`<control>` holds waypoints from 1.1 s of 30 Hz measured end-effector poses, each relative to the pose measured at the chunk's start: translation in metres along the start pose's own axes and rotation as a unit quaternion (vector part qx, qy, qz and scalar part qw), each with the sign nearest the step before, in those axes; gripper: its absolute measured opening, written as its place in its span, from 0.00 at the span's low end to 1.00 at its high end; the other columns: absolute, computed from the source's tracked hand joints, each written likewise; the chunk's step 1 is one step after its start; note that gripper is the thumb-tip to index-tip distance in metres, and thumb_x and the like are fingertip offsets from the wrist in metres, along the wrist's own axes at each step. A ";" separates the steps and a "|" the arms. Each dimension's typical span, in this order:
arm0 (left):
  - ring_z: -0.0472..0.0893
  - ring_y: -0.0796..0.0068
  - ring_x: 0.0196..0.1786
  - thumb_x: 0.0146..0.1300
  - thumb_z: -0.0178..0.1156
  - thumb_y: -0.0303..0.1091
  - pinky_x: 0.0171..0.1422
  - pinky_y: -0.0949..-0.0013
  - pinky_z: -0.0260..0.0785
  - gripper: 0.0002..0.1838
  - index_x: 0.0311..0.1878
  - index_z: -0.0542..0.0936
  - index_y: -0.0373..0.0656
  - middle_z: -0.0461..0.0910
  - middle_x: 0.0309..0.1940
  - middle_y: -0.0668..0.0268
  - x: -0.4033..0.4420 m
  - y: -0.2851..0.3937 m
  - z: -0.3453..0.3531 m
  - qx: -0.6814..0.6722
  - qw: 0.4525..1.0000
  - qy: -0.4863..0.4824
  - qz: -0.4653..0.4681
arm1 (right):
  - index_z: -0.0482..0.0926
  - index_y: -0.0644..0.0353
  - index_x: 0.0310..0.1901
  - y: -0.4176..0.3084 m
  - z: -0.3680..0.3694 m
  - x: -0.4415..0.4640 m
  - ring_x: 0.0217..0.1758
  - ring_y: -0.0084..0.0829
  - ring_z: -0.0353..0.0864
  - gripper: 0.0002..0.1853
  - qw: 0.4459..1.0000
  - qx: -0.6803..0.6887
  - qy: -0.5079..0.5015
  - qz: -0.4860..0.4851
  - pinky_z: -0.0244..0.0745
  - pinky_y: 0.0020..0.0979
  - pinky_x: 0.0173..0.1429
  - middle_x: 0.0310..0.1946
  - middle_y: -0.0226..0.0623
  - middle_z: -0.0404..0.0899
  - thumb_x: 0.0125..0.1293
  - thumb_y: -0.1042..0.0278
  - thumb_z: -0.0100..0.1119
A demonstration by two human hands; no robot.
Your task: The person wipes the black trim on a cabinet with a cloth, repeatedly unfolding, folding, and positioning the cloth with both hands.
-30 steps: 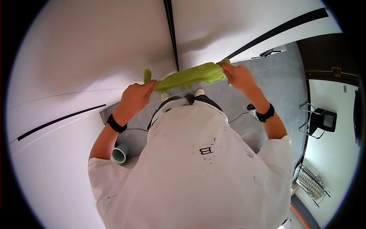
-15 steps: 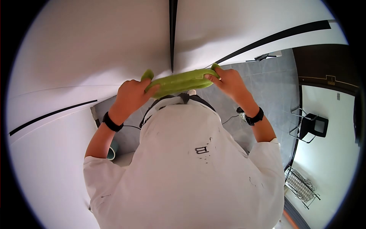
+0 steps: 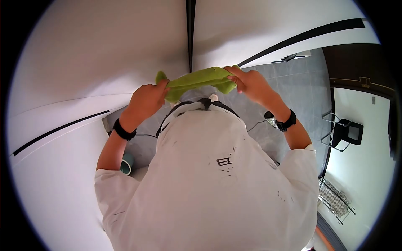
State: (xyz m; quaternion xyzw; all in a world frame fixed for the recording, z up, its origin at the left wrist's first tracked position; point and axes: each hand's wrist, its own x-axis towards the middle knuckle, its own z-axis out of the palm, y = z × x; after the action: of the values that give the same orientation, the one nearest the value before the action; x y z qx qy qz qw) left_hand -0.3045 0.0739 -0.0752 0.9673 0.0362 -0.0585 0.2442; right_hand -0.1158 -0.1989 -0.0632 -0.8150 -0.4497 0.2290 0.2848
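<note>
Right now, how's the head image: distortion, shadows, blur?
Head view: strong fisheye, black corners, and the upper-right black strip bows into a curve; head view: soft shadows across the white panel beyond the left hand; head view: green cloth has clear outlines, but its fine texture can't be made out.

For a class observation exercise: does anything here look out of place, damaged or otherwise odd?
The white shirt stands out: small dark marks lie scattered around its chest print and elsewhere, like stains, though they may be part of the design. The green cloth between left hand and right hand just looks creased.
</note>
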 end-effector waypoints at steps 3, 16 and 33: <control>0.76 0.53 0.22 0.66 0.55 0.41 0.26 0.55 0.67 0.10 0.38 0.74 0.44 0.75 0.17 0.56 -0.001 -0.002 -0.007 0.013 0.999 -0.021 -0.028 | 0.75 0.53 0.48 -0.002 -0.002 0.003 0.25 0.39 0.78 0.15 0.997 -0.043 -0.036 0.051 0.70 0.38 0.29 0.22 0.39 0.78 0.67 0.53 0.52; 0.72 0.62 0.28 0.61 0.62 0.42 0.30 0.62 0.65 0.16 0.30 0.75 0.38 0.71 0.24 0.60 0.000 0.004 -0.030 -0.068 0.994 0.037 0.073 | 0.78 0.61 0.43 -0.016 -0.009 0.004 0.36 0.40 0.73 0.20 0.980 -0.094 -0.124 -0.120 0.70 0.37 0.41 0.27 0.39 0.71 0.65 0.49 0.55; 0.76 0.73 0.51 0.58 0.64 0.25 0.57 0.70 0.67 0.27 0.59 0.66 0.41 0.78 0.46 0.63 -0.025 0.013 -0.064 -0.621 0.781 0.015 -0.056 | 0.75 0.63 0.49 -0.032 -0.038 0.012 0.46 0.27 0.76 0.19 0.923 0.377 0.028 -0.069 0.73 0.27 0.50 0.41 0.35 0.77 0.55 0.77 0.68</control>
State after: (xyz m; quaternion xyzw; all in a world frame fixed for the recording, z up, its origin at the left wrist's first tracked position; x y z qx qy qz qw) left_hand -0.3216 0.0920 -0.0097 0.6029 0.1222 -0.0220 0.7881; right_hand -0.1057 -0.1848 -0.0154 -0.6202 -0.3770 0.3388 0.5987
